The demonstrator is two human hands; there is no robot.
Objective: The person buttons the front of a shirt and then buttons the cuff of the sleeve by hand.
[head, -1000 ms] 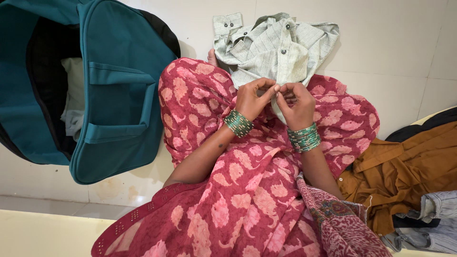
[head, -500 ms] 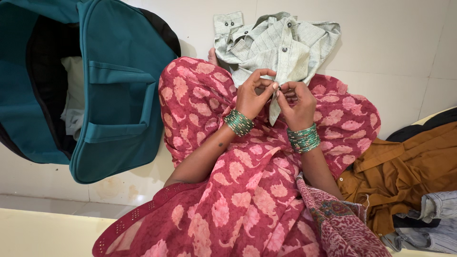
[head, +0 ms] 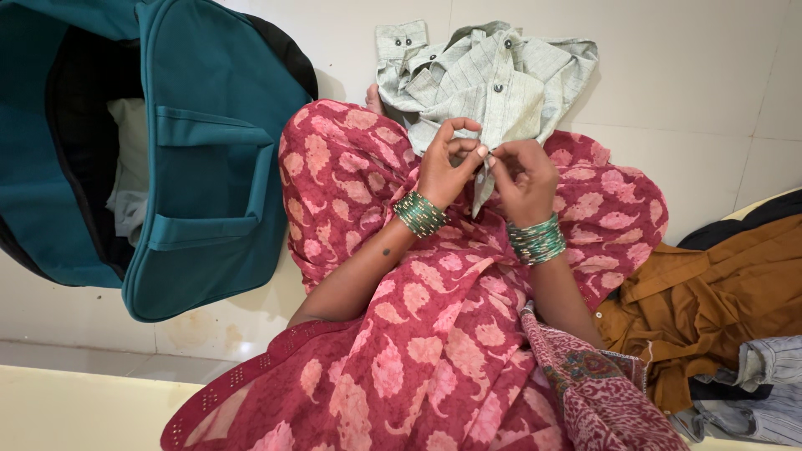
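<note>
Head view: left hand [head: 447,167] and right hand [head: 522,177] pinch the shirt [head: 489,79] front edge between fingertips, over the lap. The button at the pinch is hidden by fingers. Bag [head: 209,167] at left, cut off; brown garment [head: 710,301] at right.

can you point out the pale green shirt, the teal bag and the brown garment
pale green shirt [head: 493,75], head view, on its buttoned front panel
teal bag [head: 213,175], head view, on its outer side below the handle strap
brown garment [head: 710,301], head view, on its crumpled middle
</note>
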